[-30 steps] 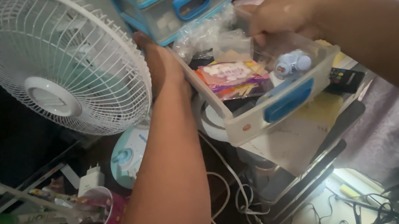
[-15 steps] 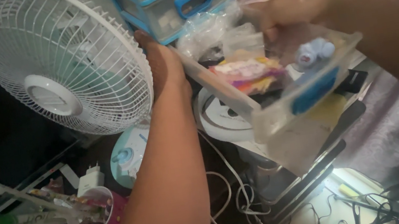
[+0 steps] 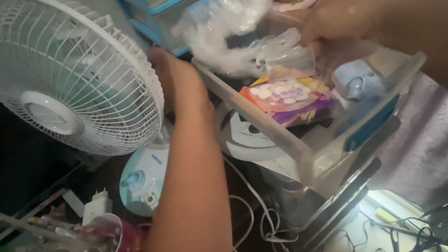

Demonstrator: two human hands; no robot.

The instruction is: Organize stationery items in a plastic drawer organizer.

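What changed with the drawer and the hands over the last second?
The clear drawer with the blue handle has tipped, its front dropping toward the lower right, and the pale blue gadget inside has slid that way. The crumpled clear plastic now bulges higher at the back. Left hand still grips the drawer's left wall, right hand its far side. The white fan and pink cup are unmoved.

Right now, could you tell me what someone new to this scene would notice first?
Most striking is the clear plastic drawer with a blue handle, held up mid-frame between the left hand and the right hand, full of colourful packets and crinkled clear bags. A big white fan fills the upper left. A pink cup of sticks sits lower left.
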